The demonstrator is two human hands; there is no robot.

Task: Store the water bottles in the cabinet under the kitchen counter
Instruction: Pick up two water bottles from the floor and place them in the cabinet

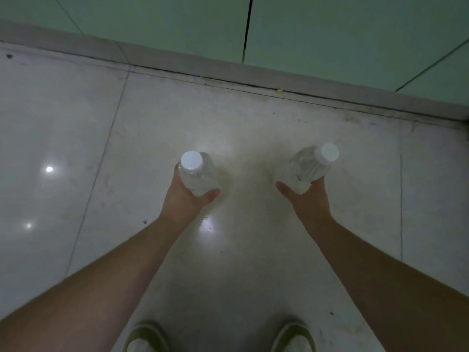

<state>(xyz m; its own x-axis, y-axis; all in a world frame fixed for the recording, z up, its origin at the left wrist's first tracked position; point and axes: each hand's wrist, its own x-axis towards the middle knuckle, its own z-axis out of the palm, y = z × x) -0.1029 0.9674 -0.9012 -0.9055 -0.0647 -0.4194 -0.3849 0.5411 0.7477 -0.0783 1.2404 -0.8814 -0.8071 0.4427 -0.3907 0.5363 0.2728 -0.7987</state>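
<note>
I look straight down in dim light. My left hand point(186, 199) grips a clear water bottle point(198, 174) with a white cap, held upright over the floor. My right hand point(308, 196) grips a second clear water bottle point(305, 167), its white cap tilted to the right. Both bottles hang in the air in front of the pale green cabinet doors point(330, 34), which are closed, with a dark seam between two of them.
A grey plinth point(228, 74) runs below the cabinet doors along the glossy white tiled floor point(253, 250). The toes of my two shoes point(294, 336) show at the bottom edge. Light spots reflect on the tiles at the left.
</note>
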